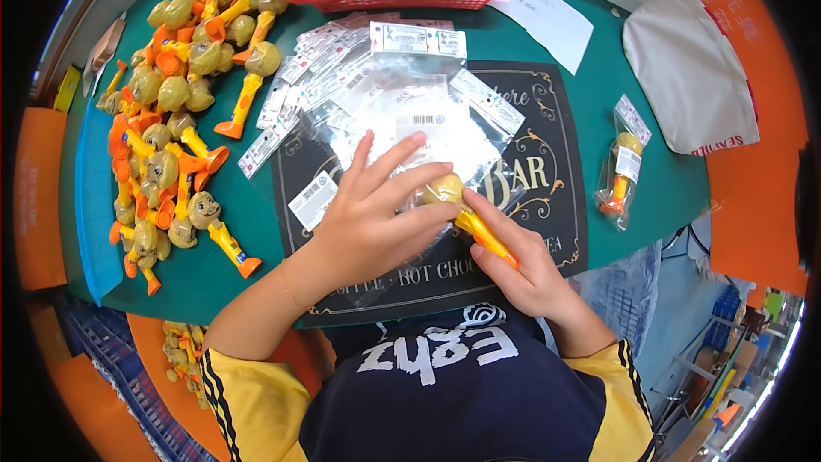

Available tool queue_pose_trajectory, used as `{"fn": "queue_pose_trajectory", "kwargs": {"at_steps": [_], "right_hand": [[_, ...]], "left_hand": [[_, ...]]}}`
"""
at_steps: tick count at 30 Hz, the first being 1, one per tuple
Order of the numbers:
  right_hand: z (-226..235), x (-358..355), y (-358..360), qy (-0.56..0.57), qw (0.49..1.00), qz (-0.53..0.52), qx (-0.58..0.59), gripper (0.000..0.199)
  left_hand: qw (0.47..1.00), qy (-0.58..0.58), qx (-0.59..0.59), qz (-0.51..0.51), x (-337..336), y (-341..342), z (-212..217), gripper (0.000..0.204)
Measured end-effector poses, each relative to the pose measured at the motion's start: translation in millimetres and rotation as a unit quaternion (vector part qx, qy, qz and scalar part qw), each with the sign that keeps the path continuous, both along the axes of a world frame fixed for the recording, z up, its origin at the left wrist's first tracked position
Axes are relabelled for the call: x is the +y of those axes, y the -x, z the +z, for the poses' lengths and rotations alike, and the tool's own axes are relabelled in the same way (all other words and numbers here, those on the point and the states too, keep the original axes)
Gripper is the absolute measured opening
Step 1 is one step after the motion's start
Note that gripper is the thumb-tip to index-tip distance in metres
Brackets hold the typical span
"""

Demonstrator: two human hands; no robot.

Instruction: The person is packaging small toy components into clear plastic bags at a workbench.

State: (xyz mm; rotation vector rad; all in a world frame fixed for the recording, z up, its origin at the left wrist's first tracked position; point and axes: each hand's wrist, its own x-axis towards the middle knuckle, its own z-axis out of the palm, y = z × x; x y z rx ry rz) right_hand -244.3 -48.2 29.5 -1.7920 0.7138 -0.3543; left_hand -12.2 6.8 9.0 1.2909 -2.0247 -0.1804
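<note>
Orange-and-yellow plastic toys (175, 133), each a tan round head on a long stem, lie heaped on the far left of the green table (658, 180). Moving right, a loose fan of clear bags (402, 90) with printed header cards spreads over a black mat (560, 205). The left hand (372, 222) rests there, fingers spread and mostly flat, pressing on one clear bag (428, 133); it grips nothing. Just to its right, touching its fingertips, lies the toy (466, 210) being handled: head toward the bag and the left hand, yellow stem running down and rightward into the right hand (522, 265), which is curled closed around the stem. The long axis thus points from the right hand up-left at the bag. Further right sits one bagged toy (623, 169), apart.
</note>
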Motion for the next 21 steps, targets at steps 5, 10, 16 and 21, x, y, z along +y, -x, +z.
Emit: {"fn": "queue_pose_trajectory", "kwargs": {"at_steps": [5,10,16,21], "right_hand": [[-1.7,-1.2,3.5,0.005,0.999,-0.011,-0.035,0.058],[-0.6,-0.2,2.9,-0.022,0.998,-0.035,-0.048,0.057],[1.3,2.1,4.7,-0.112,0.991,-0.061,-0.033,0.060],[13.8,0.7,-4.4,-0.315,0.938,-0.124,-0.073,0.062]], "left_hand": [[0.990,0.027,0.089,0.102,-0.4,-1.4,-12.6,0.065],[0.970,0.028,0.102,0.219,1.1,-1.4,-9.4,0.069],[0.983,-0.101,0.079,0.128,-4.9,-2.8,-7.5,0.019],[0.979,-0.128,0.101,0.121,1.6,2.2,-5.0,0.005]]}}
